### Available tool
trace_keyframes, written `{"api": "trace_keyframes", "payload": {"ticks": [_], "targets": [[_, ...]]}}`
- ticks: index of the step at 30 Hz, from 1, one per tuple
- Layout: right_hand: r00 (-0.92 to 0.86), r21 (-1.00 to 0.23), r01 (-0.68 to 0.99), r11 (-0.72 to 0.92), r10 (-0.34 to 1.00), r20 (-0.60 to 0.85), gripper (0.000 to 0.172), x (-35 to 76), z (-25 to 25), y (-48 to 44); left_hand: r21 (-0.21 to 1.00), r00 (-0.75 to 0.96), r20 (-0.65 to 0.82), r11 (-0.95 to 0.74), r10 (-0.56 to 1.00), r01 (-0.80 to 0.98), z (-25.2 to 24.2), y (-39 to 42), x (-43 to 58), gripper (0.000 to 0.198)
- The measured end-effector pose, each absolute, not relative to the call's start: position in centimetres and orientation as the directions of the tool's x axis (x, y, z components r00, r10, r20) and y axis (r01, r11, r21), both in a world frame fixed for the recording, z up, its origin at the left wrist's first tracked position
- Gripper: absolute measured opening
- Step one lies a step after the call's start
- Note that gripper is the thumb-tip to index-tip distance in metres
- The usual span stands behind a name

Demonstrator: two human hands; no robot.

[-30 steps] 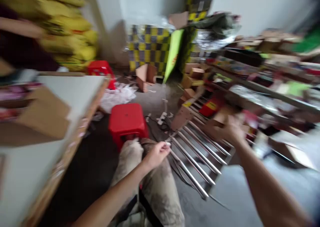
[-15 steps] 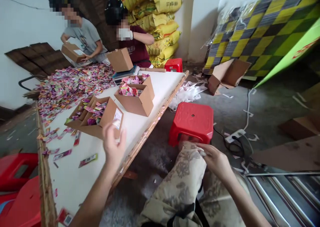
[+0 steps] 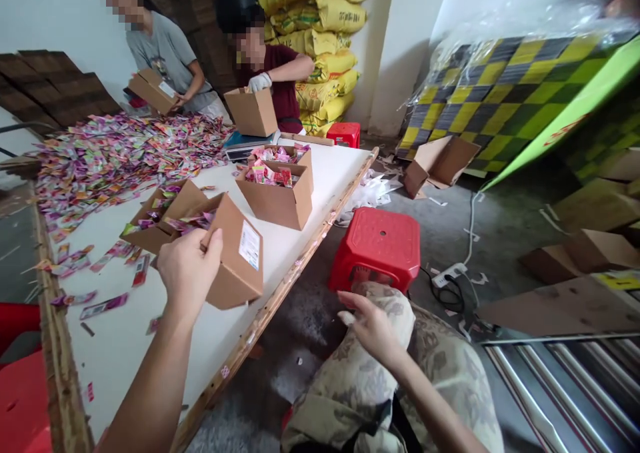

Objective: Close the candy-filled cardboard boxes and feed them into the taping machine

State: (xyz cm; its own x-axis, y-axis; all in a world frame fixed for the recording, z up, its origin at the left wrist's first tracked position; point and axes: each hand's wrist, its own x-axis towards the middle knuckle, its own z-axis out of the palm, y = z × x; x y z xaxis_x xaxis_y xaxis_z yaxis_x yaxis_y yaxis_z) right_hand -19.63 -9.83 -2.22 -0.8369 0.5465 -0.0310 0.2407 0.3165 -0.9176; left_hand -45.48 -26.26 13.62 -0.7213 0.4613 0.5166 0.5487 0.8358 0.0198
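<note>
In the head view, your left hand [image 3: 189, 266] is closed on the rim of the near cardboard box [image 3: 235, 266]. The box stands by the front edge of the worktop [image 3: 325, 166], seemingly tipped, with sachets [image 3: 193, 221] heaped inside. Your right hand [image 3: 373, 326] hangs open over your knee, holding nothing. A one-sided grip could spill the load, so level the box and support its base. The white label [image 3: 249, 245] on its side is too small to read, as is the print on the yellow sacks [image 3: 325, 13].
</note>
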Motion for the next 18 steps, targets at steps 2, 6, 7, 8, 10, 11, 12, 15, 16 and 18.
{"api": "trace_keyframes", "payload": {"ticks": [2, 6, 7, 8, 10, 11, 12, 15, 16, 18], "targets": [[-0.849, -0.945, 0.102, 0.31, 0.522, 0.08, 0.056, -21.6, 0.0, -12.4, 0.036, -0.694, 0.496, 0.786, 0.522, 0.617, 14.7, -25.2, -41.9, 0.038], [-0.822, -0.955, -0.152, 0.256, 0.504, 0.266, 0.076, -24.8, 4.4, -16.1, 0.157, -0.622, 0.446, 0.628, 0.643, 0.762, 15.5, -23.6, -36.4, 0.031], [-0.804, -0.953, -0.192, 0.236, 0.519, 0.29, 0.076, -25.2, 5.2, -16.5, 0.226, -0.592, 0.467, 0.559, 0.656, 0.798, 15.5, -23.6, -35.6, 0.025], [-0.784, -0.951, -0.219, 0.216, 0.541, 0.303, 0.075, -25.5, 5.7, -16.7, 0.299, -0.559, 0.506, 0.474, 0.657, 0.828, 15.4, -23.6, -35.1, 0.02], [-0.747, -0.953, -0.243, 0.181, 0.592, 0.303, 0.075, -25.6, 6.2, -16.8, 0.4, -0.485, 0.621, 0.283, 0.616, 0.872, 15.0, -24.1, -34.5, 0.016], [-0.732, -0.956, -0.241, 0.167, 0.615, 0.292, 0.074, -25.6, 6.2, -16.9, 0.407, -0.443, 0.687, 0.199, 0.576, 0.891, 14.8, -24.4, -34.5, 0.018], [-0.721, -0.959, -0.233, 0.159, 0.634, 0.281, 0.074, -25.6, 6.3, -16.9, 0.39, -0.4, 0.755, 0.134, 0.52, 0.911, 14.6, -24.7, -34.7, 0.019], [-0.711, -0.959, -0.22, 0.18, 0.643, 0.284, 0.074, -25.7, 6.9, -17.4, 0.35, -0.358, 0.889, 0.081, 0.284, 0.933, 14.0, -24.9, -35.5, 0.024], [-0.714, -0.955, -0.219, 0.199, 0.635, 0.296, 0.077, -25.9, 7.3, -17.6, 0.386, -0.396, 0.893, 0.09, 0.212, 0.918, 13.8, -24.8, -35.7, 0.026], [-0.733, -0.947, -0.214, 0.241, 0.601, 0.319, 0.082, -26.5, 8.3, -18.0, 0.544, -0.547, 0.826, 0.063, 0.134, 0.837, 13.7, -24.2, -35.7, 0.027]]}}
